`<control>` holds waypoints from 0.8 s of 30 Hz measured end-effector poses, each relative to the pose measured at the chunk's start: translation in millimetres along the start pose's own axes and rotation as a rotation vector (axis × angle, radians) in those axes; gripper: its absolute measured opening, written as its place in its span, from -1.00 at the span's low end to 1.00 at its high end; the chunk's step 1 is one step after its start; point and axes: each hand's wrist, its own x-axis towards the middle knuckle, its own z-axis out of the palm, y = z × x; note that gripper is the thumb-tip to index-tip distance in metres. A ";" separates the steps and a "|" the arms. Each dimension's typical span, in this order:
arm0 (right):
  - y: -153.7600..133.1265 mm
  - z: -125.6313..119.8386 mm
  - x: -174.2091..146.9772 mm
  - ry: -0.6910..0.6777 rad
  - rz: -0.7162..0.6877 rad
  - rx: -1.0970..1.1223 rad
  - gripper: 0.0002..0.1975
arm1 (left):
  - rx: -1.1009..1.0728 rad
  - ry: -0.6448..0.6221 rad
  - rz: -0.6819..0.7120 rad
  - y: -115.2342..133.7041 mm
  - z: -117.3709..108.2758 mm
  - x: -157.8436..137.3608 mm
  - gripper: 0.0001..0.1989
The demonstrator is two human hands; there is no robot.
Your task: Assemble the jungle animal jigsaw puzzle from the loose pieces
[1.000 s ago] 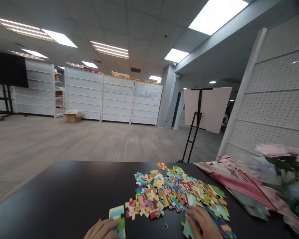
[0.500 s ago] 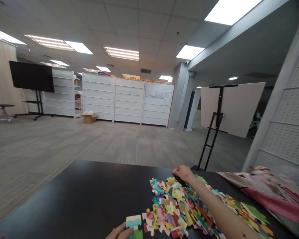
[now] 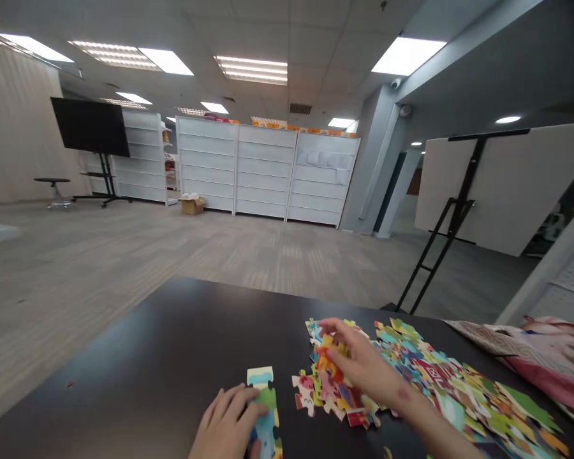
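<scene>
My left hand (image 3: 232, 421) lies with its fingers stretched over a narrow strip of joined puzzle pieces (image 3: 266, 398), pale blue and green, near the table's front edge. The palm side and part of the strip are hidden under it. My right hand (image 3: 358, 363) is above the heap of loose puzzle pieces (image 3: 332, 392), its fingers curled round an orange and yellow puzzle piece (image 3: 326, 362). Whether there is more than one piece in those fingers I cannot tell. A pink piece (image 3: 306, 392) sits at the heap's left edge, beside the strip.
A second spread of puzzle pieces (image 3: 440, 376) covers the table's right side, with a printed cloth or bag (image 3: 545, 357) beyond it. The black table (image 3: 172, 357) ends at a far edge. Past it stand an easel board (image 3: 507, 185), white shelves (image 3: 268, 172) and a screen (image 3: 90, 127).
My right hand has drawn back from the table's far side to the nearer heap with the orange piece. My left hand has moved further onto the strip. The view has turned slightly.
</scene>
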 end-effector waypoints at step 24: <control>-24.9 41.8 -41.7 -0.286 -0.249 0.183 -0.60 | -0.173 -0.316 0.235 -39.8 -79.4 104.1 -0.19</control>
